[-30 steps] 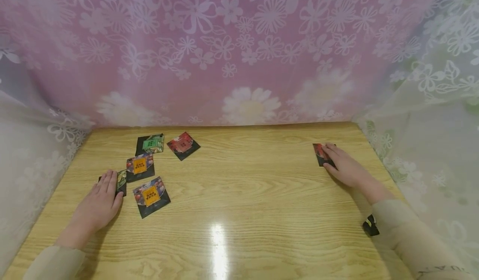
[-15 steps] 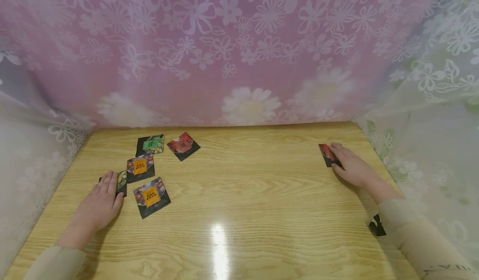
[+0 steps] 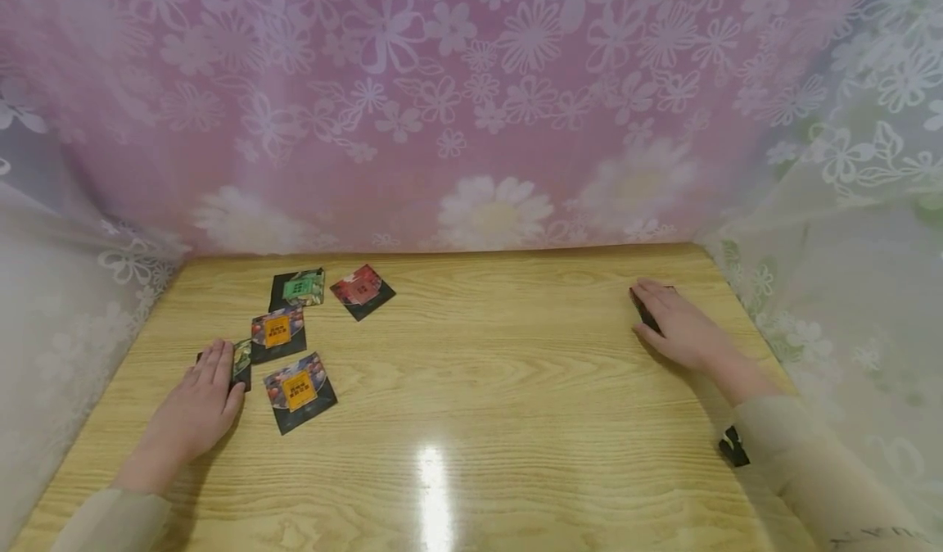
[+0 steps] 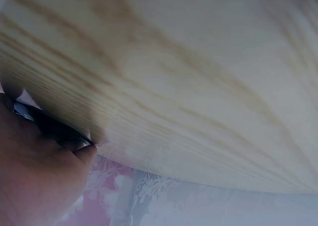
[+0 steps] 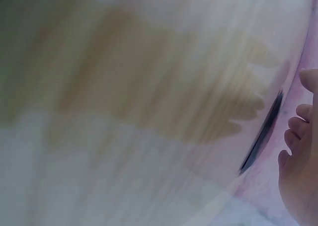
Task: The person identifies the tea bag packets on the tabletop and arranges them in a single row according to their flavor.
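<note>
At the left of the table, my left hand lies with straight fingers over a flat black and green packet. In the left wrist view the black packet shows under that hand, with fingertips at its edge. On the right, my right hand is over a dark packet, hiding most of it. The right wrist view shows this packet flat on the table, with a gap between it and the fingers of the hand.
Beside the left hand lie two orange-labelled packets, a green-labelled packet and a red-labelled packet. A small black object is partly covered by the right sleeve. Floral curtains border the wooden table.
My right hand slid right with the red and black packet, then shifted slightly back left, covering the packet's red part. The left hand stays on its packet.
</note>
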A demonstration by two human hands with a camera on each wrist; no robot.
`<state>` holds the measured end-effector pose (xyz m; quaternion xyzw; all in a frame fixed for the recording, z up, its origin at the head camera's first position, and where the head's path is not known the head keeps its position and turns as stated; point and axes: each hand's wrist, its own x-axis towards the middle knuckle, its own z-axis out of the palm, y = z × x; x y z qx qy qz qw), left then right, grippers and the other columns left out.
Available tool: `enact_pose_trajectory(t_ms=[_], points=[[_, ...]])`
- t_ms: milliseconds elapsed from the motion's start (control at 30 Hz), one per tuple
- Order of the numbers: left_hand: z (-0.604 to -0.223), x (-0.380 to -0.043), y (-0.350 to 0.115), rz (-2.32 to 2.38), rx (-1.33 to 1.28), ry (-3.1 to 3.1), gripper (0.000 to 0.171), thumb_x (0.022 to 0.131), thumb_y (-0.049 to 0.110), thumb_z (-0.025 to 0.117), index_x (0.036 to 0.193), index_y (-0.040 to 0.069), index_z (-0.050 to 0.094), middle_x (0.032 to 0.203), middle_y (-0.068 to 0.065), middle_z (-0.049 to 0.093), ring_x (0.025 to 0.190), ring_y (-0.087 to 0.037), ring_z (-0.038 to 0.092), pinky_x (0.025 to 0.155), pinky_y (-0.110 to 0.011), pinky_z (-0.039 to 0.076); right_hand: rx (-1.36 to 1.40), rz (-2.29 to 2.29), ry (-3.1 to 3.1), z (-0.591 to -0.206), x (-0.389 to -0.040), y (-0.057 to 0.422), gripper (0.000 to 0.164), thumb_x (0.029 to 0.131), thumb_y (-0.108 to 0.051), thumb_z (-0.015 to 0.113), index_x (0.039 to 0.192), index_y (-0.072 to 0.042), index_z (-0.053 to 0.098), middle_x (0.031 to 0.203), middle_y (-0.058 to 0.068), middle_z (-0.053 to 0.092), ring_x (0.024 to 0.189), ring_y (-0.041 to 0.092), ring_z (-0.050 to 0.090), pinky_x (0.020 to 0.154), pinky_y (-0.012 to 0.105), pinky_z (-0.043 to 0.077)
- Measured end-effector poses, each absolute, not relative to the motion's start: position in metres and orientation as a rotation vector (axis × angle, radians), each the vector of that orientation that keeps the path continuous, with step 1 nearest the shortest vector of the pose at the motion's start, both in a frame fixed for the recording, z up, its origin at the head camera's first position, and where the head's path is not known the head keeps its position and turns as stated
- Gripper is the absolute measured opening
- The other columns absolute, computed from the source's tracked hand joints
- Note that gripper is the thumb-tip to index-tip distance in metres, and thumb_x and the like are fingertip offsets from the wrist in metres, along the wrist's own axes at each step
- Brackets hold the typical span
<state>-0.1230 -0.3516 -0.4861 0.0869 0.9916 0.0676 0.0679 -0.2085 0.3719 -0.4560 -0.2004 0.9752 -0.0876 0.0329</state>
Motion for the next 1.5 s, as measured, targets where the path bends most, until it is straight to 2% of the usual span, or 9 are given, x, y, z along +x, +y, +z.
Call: enact_pose_trajectory(t_ms=[400, 700, 1200, 1500], points=[[-0.483, -0.122, -0.349, 0.217, 0.253, 2.990, 0.070, 0.116, 0.026, 0.036, 0.162, -0.020, 0.009, 0.166, -0.047, 0.013, 0.155, -0.062, 0.018, 0.125, -0.075, 0.025, -0.787, -0.313, 3.037, -0.457, -0.220, 0.319, 0.068, 0.109, -0.028, 0.062, 0.162, 0.005, 0.036, 0.169, 0.030, 0.033, 0.157, 0.050, 0.031, 0.127, 0.067, 0.031], [-0.483, -0.123, -0.351, 0.209, 0.250, 2.986, 0.071, 0.116, 0.028, 0.036, 0.162, -0.019, 0.009, 0.167, -0.046, 0.012, 0.156, -0.061, 0.017, 0.125, -0.075, 0.024, -0.870, -0.338, 3.019, -0.466, -0.237, 0.274, 0.073, 0.108, -0.030, 0.062, 0.165, 0.003, 0.031, 0.172, 0.026, 0.031, 0.161, 0.045, 0.028, 0.132, 0.063, 0.025], [-0.483, -0.123, -0.351, 0.220, 0.234, 2.972, 0.071, 0.116, 0.027, 0.036, 0.162, -0.019, 0.008, 0.167, -0.046, 0.011, 0.156, -0.061, 0.016, 0.126, -0.074, 0.023, -1.149, -0.351, 2.899, -0.460, -0.254, 0.182, 0.073, 0.109, -0.033, 0.055, 0.165, 0.004, 0.029, 0.172, 0.025, 0.031, 0.162, 0.041, 0.029, 0.135, 0.057, 0.024], [-0.484, -0.124, -0.352, 0.218, 0.237, 2.972, 0.072, 0.116, 0.028, 0.035, 0.163, -0.018, 0.007, 0.167, -0.045, 0.011, 0.157, -0.060, 0.015, 0.125, -0.074, 0.024, -1.196, -0.301, 2.838, -0.462, -0.259, 0.130, 0.073, 0.109, -0.037, 0.053, 0.168, -0.001, 0.027, 0.175, 0.019, 0.028, 0.164, 0.036, 0.025, 0.137, 0.052, 0.021]])
